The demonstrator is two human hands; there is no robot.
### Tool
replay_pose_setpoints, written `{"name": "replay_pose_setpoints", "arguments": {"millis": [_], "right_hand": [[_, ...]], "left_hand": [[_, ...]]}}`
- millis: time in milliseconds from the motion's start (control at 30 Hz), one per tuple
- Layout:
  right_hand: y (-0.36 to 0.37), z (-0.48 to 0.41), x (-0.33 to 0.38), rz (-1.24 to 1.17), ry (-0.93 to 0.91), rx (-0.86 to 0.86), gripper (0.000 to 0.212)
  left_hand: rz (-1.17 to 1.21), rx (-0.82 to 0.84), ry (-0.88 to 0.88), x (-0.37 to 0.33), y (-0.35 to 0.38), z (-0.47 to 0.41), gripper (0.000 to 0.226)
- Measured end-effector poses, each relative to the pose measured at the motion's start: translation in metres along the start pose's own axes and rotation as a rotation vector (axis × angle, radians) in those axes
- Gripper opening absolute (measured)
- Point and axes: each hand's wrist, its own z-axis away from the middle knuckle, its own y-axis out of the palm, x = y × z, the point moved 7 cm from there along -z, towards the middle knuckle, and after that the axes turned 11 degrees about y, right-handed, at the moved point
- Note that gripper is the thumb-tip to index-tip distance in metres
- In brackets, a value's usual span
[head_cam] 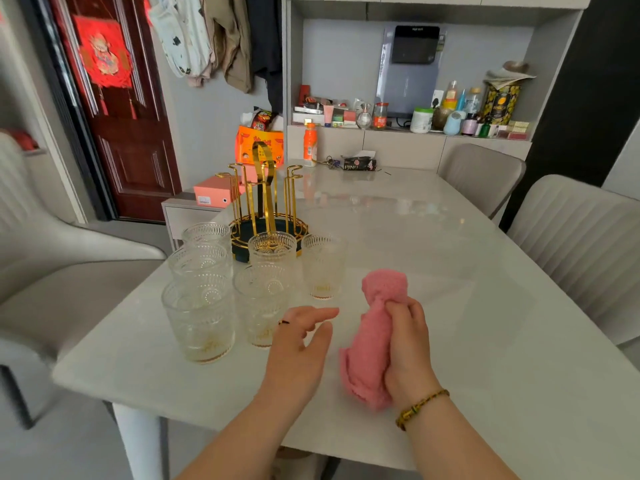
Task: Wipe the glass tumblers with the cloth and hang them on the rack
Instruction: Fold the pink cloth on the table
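Several embossed glass tumblers (199, 317) stand upright in a cluster on the left part of the white table (450, 289). Behind them stands a gold wire rack (265, 202) on a dark round base, with nothing on its hooks. My right hand (410, 351) grips a bunched pink cloth (372, 337) above the table's near side. My left hand (299, 348) hovers open, fingers spread, just right of the nearest tumbler (263, 303) and not touching it.
Padded grey chairs (581, 244) stand at the table's right and another at the left (69, 258). An orange bottle (310, 143), keys and a dark tissue pack (358, 163) lie at the far edge. A cluttered shelf (415, 116) lies beyond.
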Motion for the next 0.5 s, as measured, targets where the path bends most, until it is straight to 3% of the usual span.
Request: {"name": "replay_pose_setpoints", "arguments": {"millis": [100, 167, 300, 500], "right_hand": [[0.000, -0.008, -0.010, -0.041, 0.097, 0.046, 0.006], [0.001, -0.009, -0.014, -0.045, 0.122, 0.069, 0.014], [0.003, -0.007, -0.015, -0.044, 0.114, 0.093, 0.010], [0.003, -0.004, -0.013, -0.016, 0.074, 0.109, 0.009]], "left_hand": [[-0.049, -0.214, -0.053, 0.018, -0.032, 0.018, 0.036], [-0.077, -0.279, -0.150, 0.032, -0.043, 0.029, 0.035], [-0.087, -0.260, -0.290, 0.047, -0.042, 0.035, 0.071], [-0.104, -0.265, -0.300, 0.053, -0.032, 0.015, 0.083]]}}
